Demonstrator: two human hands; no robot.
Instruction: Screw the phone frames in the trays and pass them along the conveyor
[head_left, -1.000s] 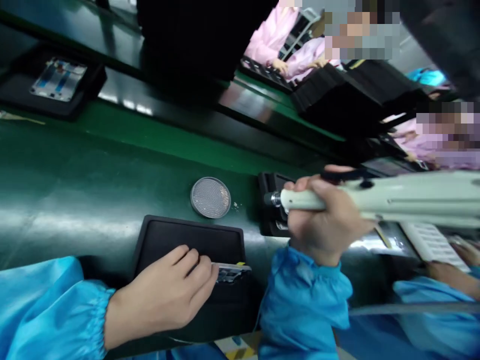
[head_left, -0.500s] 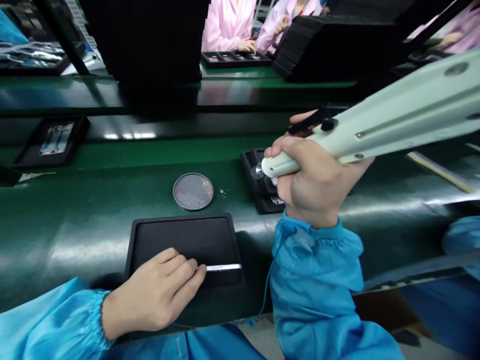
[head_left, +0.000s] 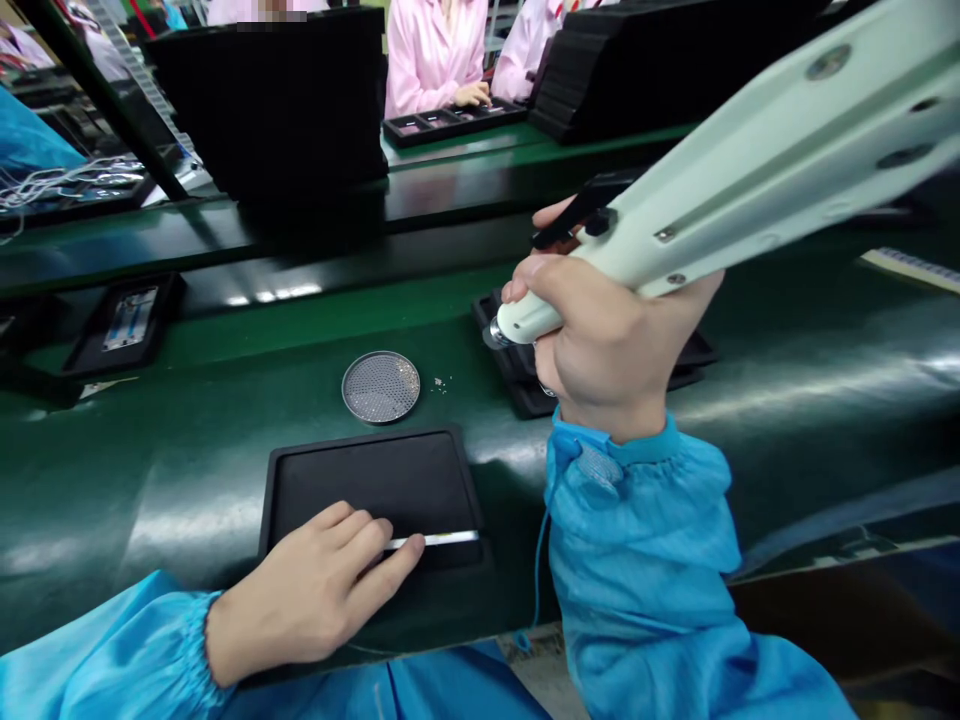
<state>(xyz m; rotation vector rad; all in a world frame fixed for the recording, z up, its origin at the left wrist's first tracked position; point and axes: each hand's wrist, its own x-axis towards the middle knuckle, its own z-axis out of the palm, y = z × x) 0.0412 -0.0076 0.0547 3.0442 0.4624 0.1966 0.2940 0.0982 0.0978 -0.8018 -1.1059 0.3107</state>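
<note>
My left hand (head_left: pixel 315 580) is closed on a thin, flat, silver-edged piece (head_left: pixel 450 538), seen nearly edge-on over the near part of a shallow black tray (head_left: pixel 367 475). The fingers hide its left part. My right hand (head_left: pixel 615 335) is wrapped around a pale green electric screwdriver (head_left: pixel 750 170), its tip end pointing left and its body rising to the upper right. Below and behind that hand lies a black compartmented tray (head_left: pixel 529 385), mostly covered. Beyond the shallow tray sits a round perforated screw dish (head_left: pixel 379 388) with tiny bits at its right side.
A few tiny loose screws (head_left: pixel 441 383) lie right of the dish on the green bench mat (head_left: pixel 187 480). Another black tray with a metallic part (head_left: pixel 129 320) stands at the left. Tall black tray stacks (head_left: pixel 277 110) rise at the back, where people in pink (head_left: pixel 435 60) sit.
The view has shifted slightly. The screwdriver in my right hand appears a little farther left and more steeply tilted. My left fingers have shifted slightly along the thin piece.
</note>
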